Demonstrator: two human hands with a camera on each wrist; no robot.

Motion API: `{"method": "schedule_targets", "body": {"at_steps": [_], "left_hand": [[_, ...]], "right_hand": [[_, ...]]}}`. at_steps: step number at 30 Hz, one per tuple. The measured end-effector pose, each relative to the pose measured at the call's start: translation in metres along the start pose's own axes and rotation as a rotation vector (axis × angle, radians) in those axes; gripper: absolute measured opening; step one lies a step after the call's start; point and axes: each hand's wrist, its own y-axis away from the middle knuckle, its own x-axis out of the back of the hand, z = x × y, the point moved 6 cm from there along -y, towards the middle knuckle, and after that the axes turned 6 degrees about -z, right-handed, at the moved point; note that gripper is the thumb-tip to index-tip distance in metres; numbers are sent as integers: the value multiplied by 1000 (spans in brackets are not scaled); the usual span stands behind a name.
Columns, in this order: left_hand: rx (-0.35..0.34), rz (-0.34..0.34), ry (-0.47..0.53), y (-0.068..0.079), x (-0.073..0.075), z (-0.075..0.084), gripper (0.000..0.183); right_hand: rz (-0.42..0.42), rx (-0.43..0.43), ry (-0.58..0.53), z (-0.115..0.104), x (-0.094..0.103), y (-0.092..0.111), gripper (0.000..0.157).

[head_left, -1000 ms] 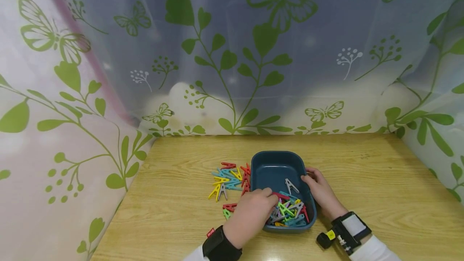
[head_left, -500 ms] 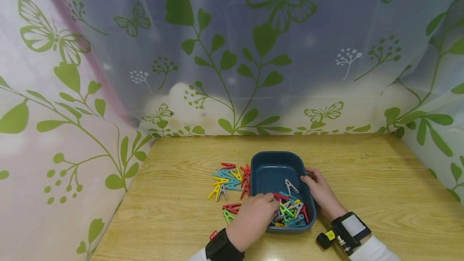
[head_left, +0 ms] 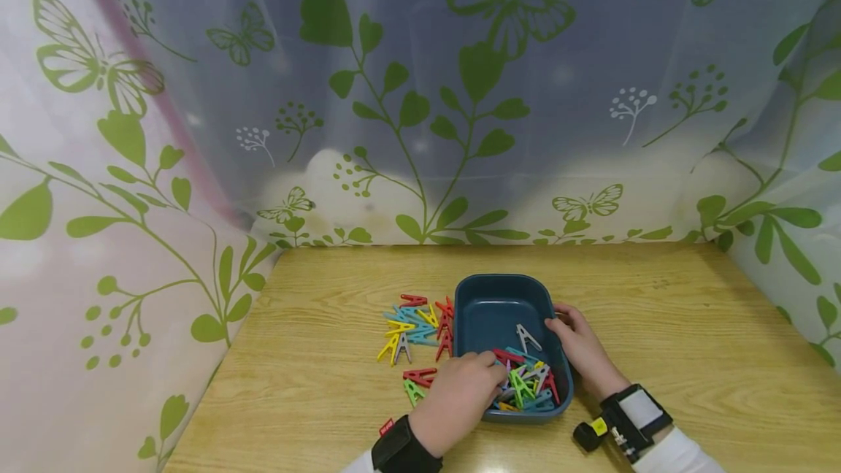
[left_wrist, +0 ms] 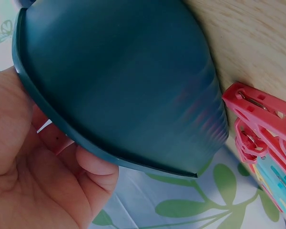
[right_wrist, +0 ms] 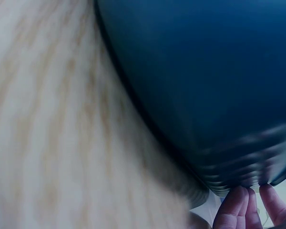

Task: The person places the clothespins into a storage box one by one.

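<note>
A dark blue plastic bin [head_left: 501,311] stands on the table, its near end holding a heap of colourful clothespins [head_left: 525,385]. My left hand [head_left: 460,393] reaches over the bin's left side into that heap, fingertips hidden; I cannot tell whether they hold a clothespin. In the left wrist view, the palm and thumb of the left hand [left_wrist: 52,162] lie at the bin's rim [left_wrist: 76,138]. On the far right, my right hand [head_left: 581,345] pinches the bin's right wall, thumb over the rim. A single grey clothespin [head_left: 528,338] lies apart, beyond the heap.
Left of the bin, red, blue, yellow and grey clothespins [head_left: 410,327] lie loose on the wooden table [head_left: 690,334]. A red clothespin [head_left: 419,377] and a green clothespin [head_left: 413,392] lie close to my left hand. A patterned curtain [head_left: 420,93] borders the table.
My left hand has shifted slightly right and towards me within the heap. A green clothespin there has turned more upright. The right hand and the bin stay put.
</note>
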Motion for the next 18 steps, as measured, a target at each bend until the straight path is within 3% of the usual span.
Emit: {"method": "schedule_targets", "body": {"at_steps": [6, 11, 14, 18], "left_hand": [[-6, -1, 10, 1, -1, -1, 13], [-28, 39, 45, 5, 8, -6, 14], [-19, 87, 74, 8, 16, -15, 13], [44, 156, 132, 15, 25, -35, 12]], "right_hand": [[6, 1, 5, 0, 0, 0, 57], [5, -2, 6, 0, 0, 0, 57], [4, -2, 4, 1, 0, -1, 58], [3, -3, 1, 1, 0, -1, 58]]}}
